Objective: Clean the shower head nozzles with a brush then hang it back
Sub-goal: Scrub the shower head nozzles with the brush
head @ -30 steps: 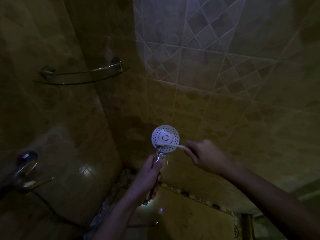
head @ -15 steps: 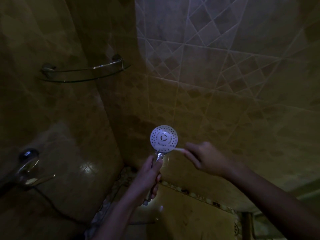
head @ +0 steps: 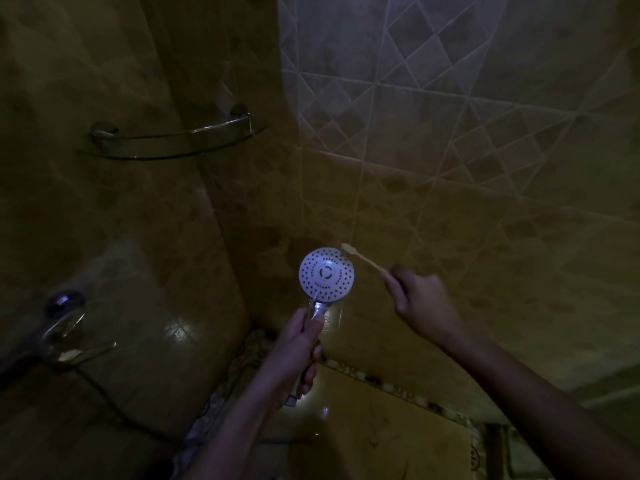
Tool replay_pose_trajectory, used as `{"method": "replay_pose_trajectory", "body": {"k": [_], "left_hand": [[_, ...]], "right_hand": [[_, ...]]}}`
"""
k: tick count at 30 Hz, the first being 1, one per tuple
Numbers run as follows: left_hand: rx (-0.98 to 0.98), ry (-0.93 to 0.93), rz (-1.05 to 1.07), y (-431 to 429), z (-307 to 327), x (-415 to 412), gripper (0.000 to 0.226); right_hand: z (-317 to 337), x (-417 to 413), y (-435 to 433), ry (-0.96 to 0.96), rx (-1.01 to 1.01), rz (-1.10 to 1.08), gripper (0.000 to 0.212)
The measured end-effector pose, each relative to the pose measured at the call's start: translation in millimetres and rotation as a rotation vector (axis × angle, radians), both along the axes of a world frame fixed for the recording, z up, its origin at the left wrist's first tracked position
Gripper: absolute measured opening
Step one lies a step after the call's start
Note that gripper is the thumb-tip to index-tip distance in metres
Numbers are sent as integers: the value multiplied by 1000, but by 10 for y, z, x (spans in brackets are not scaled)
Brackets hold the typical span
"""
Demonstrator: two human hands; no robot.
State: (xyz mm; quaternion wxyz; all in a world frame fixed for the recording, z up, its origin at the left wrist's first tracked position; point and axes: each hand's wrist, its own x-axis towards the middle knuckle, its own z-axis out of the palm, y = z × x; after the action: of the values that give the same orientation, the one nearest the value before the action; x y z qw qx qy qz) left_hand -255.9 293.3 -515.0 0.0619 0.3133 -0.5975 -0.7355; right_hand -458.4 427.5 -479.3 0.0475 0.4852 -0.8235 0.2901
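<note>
A round white shower head [head: 327,274] with rings of dark nozzles faces me in the dim shower corner. My left hand [head: 297,348] is closed around its chrome handle below the disc and holds it upright. My right hand [head: 417,304] grips the end of a pale toothbrush-like brush [head: 364,260]. The brush slants up to the left, its bristle end just past the disc's upper right rim and off the nozzle face.
A glass corner shelf [head: 173,140] with a chrome rail is mounted high on the left. A chrome tap [head: 60,323] juts from the left wall, with a dark hose running down from it. Tiled walls close in on both sides; a patterned tile border [head: 398,386] runs below.
The brush was lying across the lower part of the nozzle face. My right hand has pulled it off to the right and swung its tip up beside the disc's upper right rim.
</note>
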Motion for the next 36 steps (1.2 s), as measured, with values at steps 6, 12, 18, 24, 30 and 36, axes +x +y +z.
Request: {"method": "replay_pose_trajectory", "body": {"k": [6,12,18,24,30,36], "left_hand": [[13,11,-12,-3,6,1,28],[31,14,-7,-65,41,-7,27],[58,23,-13,-79,61,-13,31],[134,50,-28,-106,83,-24,32],[176,48,-15,-102,65,-23,27],[204,26,2,-81,58,-32,24]], "right_hand": [[27,12,28,-35,132,112,25],[33,46,128,19,91,314,25],[75,-72,26,-70,-67,-79,23],[109,-39,61,15,122,26,29],[89,92,163,77,140,295,41],[77,24,59,-56,-19,38,26]]}}
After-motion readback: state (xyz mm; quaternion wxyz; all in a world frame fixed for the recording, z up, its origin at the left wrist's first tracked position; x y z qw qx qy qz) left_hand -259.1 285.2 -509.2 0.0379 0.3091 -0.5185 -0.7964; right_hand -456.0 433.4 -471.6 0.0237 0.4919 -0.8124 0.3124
